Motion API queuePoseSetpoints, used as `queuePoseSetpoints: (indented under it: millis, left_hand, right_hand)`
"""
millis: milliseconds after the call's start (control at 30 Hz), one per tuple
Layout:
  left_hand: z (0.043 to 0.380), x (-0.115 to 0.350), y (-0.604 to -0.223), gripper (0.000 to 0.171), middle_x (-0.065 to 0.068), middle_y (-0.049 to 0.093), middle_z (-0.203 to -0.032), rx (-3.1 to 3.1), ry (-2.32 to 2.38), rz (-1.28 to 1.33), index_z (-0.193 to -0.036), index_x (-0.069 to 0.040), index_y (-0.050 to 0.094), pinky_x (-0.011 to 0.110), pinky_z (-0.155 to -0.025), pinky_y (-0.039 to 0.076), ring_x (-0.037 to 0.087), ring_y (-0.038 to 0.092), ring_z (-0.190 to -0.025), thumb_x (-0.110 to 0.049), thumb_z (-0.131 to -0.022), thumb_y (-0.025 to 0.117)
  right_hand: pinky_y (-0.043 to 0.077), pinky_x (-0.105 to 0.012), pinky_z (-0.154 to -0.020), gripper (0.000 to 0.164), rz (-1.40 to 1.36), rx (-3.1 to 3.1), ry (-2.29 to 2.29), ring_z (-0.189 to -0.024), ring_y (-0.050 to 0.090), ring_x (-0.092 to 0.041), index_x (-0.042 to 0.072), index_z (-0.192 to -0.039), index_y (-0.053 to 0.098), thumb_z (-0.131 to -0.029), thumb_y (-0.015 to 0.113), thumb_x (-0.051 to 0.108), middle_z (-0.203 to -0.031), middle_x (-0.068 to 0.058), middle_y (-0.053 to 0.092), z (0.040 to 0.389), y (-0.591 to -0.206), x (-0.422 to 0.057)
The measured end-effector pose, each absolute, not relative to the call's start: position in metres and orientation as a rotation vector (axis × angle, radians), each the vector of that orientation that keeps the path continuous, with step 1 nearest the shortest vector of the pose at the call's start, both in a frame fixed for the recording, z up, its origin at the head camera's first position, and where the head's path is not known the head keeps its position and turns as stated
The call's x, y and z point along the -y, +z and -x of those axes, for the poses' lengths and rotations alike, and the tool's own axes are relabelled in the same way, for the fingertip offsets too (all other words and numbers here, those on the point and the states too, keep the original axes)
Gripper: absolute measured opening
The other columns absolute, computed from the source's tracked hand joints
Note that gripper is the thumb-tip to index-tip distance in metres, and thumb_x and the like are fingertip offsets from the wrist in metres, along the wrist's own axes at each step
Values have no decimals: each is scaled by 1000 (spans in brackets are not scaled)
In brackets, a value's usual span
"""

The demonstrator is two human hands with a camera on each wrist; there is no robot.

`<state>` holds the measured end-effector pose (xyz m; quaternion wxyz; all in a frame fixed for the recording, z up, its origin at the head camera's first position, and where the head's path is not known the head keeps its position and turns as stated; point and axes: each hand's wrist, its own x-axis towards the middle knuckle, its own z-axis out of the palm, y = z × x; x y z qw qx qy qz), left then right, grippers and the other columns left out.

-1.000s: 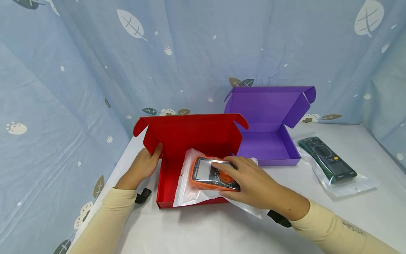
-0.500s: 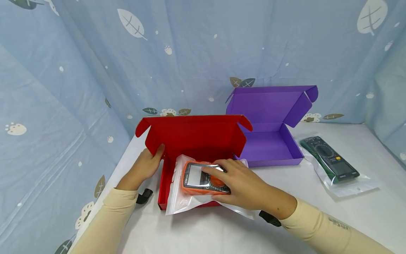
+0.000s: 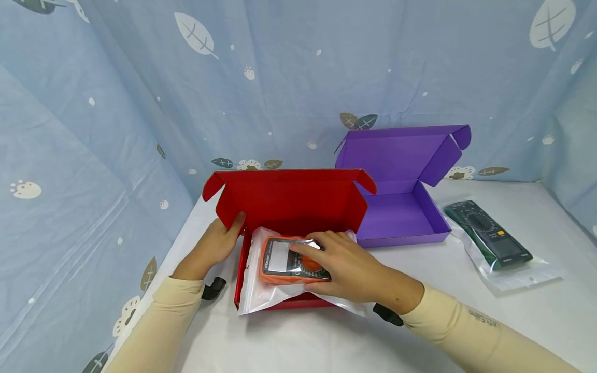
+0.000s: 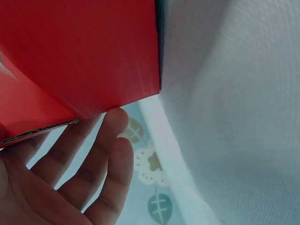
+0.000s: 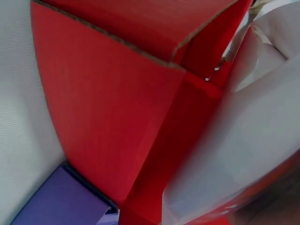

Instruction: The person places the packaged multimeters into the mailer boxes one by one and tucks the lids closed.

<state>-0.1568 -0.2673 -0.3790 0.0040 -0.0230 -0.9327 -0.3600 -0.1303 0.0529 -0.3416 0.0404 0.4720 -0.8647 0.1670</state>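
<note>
In the head view my right hand (image 3: 342, 267) grips an orange multimeter (image 3: 280, 261) in a clear and white plastic bag (image 3: 254, 298), thumb and fingers spread across its dial end. The multimeter lies lengthwise over the open red cardboard box (image 3: 294, 202), and the bag overhangs the box's front wall. My left hand (image 3: 216, 243) holds the box at its back left corner, thumb on the inner side of the lid. In the left wrist view the fingers (image 4: 115, 124) reach behind the red cardboard (image 4: 93, 51). The right wrist view shows the white bag (image 5: 243, 140) blurred beside the red side flap (image 5: 108, 93).
An open purple box (image 3: 392, 215) stands behind and right of the red one, close against it. Farther right, a green and black multimeter (image 3: 487, 233) in a clear bag lies on the white tablecloth (image 3: 475, 331). A blue patterned curtain (image 3: 289, 77) hangs at the back.
My right hand has brought the bagged orange multimeter leftward and slightly down over the red box. The left hand keeps its hold on the box corner. The whole scene shifts slightly right.
</note>
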Motion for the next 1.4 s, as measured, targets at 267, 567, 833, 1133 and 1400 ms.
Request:
queuePoseSetpoints:
  millis: [267,567,833,1133,1400]
  left_hand:
    - [156,268,-378,56,19,62,-125,2905,-1133,88,-135,-2,52,56,-98,49,34,61,-111,-48,-106,36]
    - [156,265,-379,53,18,62,-124,2913,-1166,103,-134,-4,52,53,-95,51,32,62,-107,-47,-106,38]
    - [155,262,-378,47,17,60,-124,2905,-1200,127,-133,-5,50,53,-94,53,32,61,-107,-42,-106,41]
    - [153,259,-377,46,17,60,-128,2900,-1208,147,-136,-7,48,54,-95,53,33,61,-112,-41,-106,42]
    - [154,260,-378,45,16,62,-122,2906,-1180,137,-132,-6,51,52,-93,53,31,61,-106,-41,-106,42]
  right_hand:
    - [45,-41,-87,74,-1476,2603,499,-115,58,-20,30,-148,46,-84,76,52,-129,-1,58,139,-344,-46]
    - [48,-41,-91,73,-1505,2573,492,-115,58,-18,28,-146,49,-83,77,52,-126,0,60,147,-349,-43]
    - [47,-41,-98,72,-1509,2609,482,-122,55,-16,29,-147,48,-84,76,53,-128,2,59,153,-357,-41]
    - [47,-42,-100,72,-1527,2609,484,-122,54,-16,28,-147,49,-84,77,51,-128,1,58,156,-364,-40]
    - [49,-43,-100,73,-1539,2610,477,-122,55,-19,27,-146,50,-83,78,50,-129,-3,58,157,-371,-41]
